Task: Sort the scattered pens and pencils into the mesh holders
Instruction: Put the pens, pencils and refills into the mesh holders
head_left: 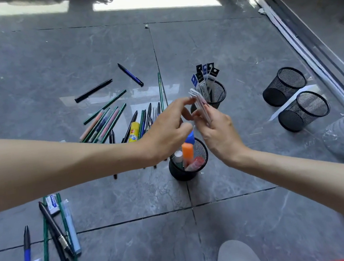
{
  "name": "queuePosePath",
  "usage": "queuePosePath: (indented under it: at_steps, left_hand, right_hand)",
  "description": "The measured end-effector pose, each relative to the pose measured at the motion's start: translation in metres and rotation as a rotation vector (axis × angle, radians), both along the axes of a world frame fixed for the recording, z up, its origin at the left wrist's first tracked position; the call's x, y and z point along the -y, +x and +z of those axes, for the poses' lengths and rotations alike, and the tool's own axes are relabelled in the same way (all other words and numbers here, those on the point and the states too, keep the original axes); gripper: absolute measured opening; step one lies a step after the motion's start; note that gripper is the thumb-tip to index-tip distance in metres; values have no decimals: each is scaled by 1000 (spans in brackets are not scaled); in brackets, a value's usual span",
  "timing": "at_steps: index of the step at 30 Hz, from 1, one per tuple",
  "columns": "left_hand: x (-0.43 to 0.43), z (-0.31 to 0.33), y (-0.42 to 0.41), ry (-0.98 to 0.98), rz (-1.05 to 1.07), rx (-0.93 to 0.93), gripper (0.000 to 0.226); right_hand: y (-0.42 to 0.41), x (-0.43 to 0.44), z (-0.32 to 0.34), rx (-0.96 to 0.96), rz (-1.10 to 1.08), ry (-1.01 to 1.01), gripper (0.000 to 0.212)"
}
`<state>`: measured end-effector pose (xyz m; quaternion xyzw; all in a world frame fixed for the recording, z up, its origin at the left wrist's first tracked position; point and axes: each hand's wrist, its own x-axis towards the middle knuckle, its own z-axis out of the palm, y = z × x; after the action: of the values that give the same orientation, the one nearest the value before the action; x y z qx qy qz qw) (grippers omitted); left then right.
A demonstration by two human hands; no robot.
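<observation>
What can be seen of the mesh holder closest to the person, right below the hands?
The mesh holder is a round black wire-mesh cup with a solid dark base, standing upright on the grey tiled floor beside a tile seam. It holds an orange cap, a blue cap, a white cap and a red item. The left hand and right hand hover above it; neither grips it.

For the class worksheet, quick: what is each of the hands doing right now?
Left hand: pinching the top of the white packets.
Right hand: closed around the same white packets.
</observation>
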<state>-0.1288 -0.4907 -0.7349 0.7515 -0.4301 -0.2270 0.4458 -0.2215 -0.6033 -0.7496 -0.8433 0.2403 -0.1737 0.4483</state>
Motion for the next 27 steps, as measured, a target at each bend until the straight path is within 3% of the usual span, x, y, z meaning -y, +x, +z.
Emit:
queuePosePath:
  at_steps: [5,8,10,15,20,27]
  left_hand:
    - [-4,15,2,-134,72,-95,48]
    - [-3,27,11,-130,84,-12,25]
    - [-2,36,18,-137,121,95,28]
    - [-9,51,44,-145,329,280,43]
    - [-22,42,50,-86,279,467,37]
    - [-16,45,50,-136,250,556,36]
  right_hand:
    - [4,-10,7,14,108,-69,19]
    - [8,-12,11,54,190,-121,12]
    - [11,-8,13,37,185,-86,11]
    - [9,7,8,-171,198,-1,54]
    - [-1,11,-3,-329,237,-82,26]
    - [-3,8,-5,-402,302,-112,25]
